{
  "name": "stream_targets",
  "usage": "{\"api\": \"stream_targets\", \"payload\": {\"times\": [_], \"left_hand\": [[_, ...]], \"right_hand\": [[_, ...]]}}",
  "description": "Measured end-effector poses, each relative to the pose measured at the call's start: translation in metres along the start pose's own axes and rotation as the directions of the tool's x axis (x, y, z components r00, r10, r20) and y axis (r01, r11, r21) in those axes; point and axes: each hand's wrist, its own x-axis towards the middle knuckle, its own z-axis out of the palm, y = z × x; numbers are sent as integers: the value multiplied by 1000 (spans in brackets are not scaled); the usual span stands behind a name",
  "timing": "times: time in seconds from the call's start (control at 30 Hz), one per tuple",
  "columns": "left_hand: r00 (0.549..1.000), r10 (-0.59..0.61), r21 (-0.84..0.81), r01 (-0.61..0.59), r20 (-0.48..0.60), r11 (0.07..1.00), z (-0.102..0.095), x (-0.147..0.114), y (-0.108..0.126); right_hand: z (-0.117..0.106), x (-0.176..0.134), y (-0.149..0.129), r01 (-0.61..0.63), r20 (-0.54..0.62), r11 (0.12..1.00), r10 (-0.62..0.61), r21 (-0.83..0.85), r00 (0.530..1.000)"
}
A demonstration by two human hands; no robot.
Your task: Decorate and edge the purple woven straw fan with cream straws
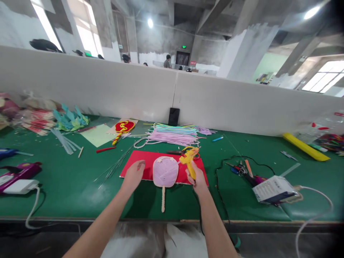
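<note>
A lilac fan-shaped piece (165, 172) with a cream stick handle lies on a red board (146, 163), its handle pointing toward me. Small pale pieces sit along its top edge. My right hand (198, 175) is wrapped round the grip of a yellow hot glue gun (189, 157). The gun's nozzle points left, close to the fan's upper right edge; I cannot tell if they touch. My left hand (134, 173) is over the board's left part, apart from the fan. Its fingertips are drawn together, and what is between them is too small to make out.
Behind the board lie scissors (174, 152) and a bundle of pastel pipe cleaners (172, 135); a phone (173, 116) leans on the partition (120, 84). A red-and-yellow fan (124, 126) and thin wires (115, 165) lie left. A black cord (217, 179) and white box (275, 190) are right.
</note>
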Motion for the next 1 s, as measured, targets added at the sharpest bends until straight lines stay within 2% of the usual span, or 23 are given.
{"api": "stream_targets", "payload": {"times": [0.07, 0.17, 0.33, 0.43, 0.53, 0.7, 0.83, 0.9, 1.0], "left_hand": [[994, -108, -49, 110, 33, 993, -1, 11, -7], [978, -180, -121, 192, 105, 974, 11, 18, -9], [959, -162, -202, 210, 232, 957, 35, 14, -3], [944, -128, -260, 211, 305, 942, 41, 8, -1], [936, -110, -312, 220, 334, 924, 41, 3, -1], [940, -120, -324, 227, 319, 918, 43, 0, -2], [953, -89, -261, 168, 291, 951, 46, 2, -6], [968, -67, -189, 115, 243, 975, 45, 5, -9], [994, 0, -51, 6, 113, 999, 39, 12, -13]], "right_hand": [[-6, 6, 3, 10, -18, 999, -9, 38, 1000], [-10, 8, 7, 16, -15, 999, -16, 45, 1000], [-6, 5, 16, 43, 37, 996, -40, -84, 998], [-3, 4, 22, 78, 97, 979, -61, -186, 993], [-4, 5, 25, 112, 136, 962, -80, -249, 988], [-7, 5, 24, 140, 175, 943, -89, -303, 981], [-6, 2, 22, 138, 195, 934, -75, -329, 978], [-5, 0, 19, 129, 197, 932, -63, -339, 978], [-5, -3, 11, 107, 198, 923, -35, -369, 980]]}}
